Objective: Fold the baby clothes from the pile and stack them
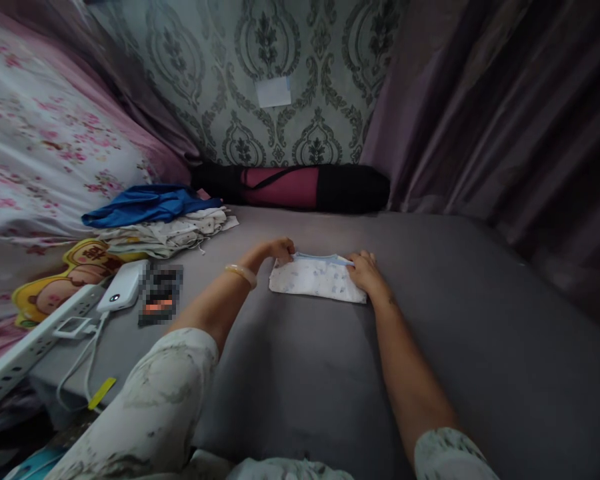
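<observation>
A small folded white garment (317, 280) with a pale blue print lies flat on the grey bed sheet. Light blue trim shows along its far edge, which looks like a neckline or waistband. My left hand (283, 249) is closed on its far left corner, fingers curled in a pinch. At the far right corner, my right hand (364, 271) grips the edge, the thumb towards the cloth and part of the fingers hidden. A pale bangle (242, 274) circles my left wrist.
Left of my arm are a white power bank (124, 287), a pixelated dark object (161, 295), a power strip (40, 347) and a yellow cartoon cushion (63, 283). Blue clothing (145, 205) lies on pale clothes (180, 233). A black and pink long bag (285, 187) rests along the wall.
</observation>
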`<action>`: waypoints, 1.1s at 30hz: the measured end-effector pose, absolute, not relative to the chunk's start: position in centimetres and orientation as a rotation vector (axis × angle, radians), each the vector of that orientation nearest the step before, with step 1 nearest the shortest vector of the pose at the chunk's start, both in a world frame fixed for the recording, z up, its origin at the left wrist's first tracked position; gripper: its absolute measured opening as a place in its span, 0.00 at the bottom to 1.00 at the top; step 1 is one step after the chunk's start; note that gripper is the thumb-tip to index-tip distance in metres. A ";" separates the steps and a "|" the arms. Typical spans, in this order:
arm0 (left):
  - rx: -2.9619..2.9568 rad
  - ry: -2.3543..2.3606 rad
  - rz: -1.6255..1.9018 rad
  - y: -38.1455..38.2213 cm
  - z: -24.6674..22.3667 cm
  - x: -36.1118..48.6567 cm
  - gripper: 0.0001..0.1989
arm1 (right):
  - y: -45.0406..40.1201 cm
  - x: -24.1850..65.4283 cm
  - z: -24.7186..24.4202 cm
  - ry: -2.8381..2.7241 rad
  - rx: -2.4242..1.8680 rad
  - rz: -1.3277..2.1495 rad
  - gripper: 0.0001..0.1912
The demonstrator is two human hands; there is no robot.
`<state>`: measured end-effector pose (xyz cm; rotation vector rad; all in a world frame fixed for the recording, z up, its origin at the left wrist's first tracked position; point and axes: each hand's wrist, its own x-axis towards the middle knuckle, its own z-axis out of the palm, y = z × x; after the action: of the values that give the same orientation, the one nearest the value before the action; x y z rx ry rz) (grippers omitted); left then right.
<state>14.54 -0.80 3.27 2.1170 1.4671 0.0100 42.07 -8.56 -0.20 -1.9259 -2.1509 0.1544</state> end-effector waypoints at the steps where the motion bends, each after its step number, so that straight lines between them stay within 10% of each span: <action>1: 2.121 1.451 0.024 -0.9 3.7 14.3 0.12 | -8.5 42.3 0.0 -2.158 -1.906 0.170 0.15; 14: 2.492 1.293 0.739 -3.7 8.9 12.0 0.13 | -9.2 43.9 5.0 -1.931 -1.403 0.079 0.17; 33: 2.728 1.278 0.304 -11.0 1.3 11.6 0.17 | -10.2 43.2 2.9 -2.332 -1.709 0.758 0.16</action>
<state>11.60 -10.97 1.26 2.7284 1.2778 0.3041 43.23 -10.18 2.95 -1.7093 -2.3317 0.7582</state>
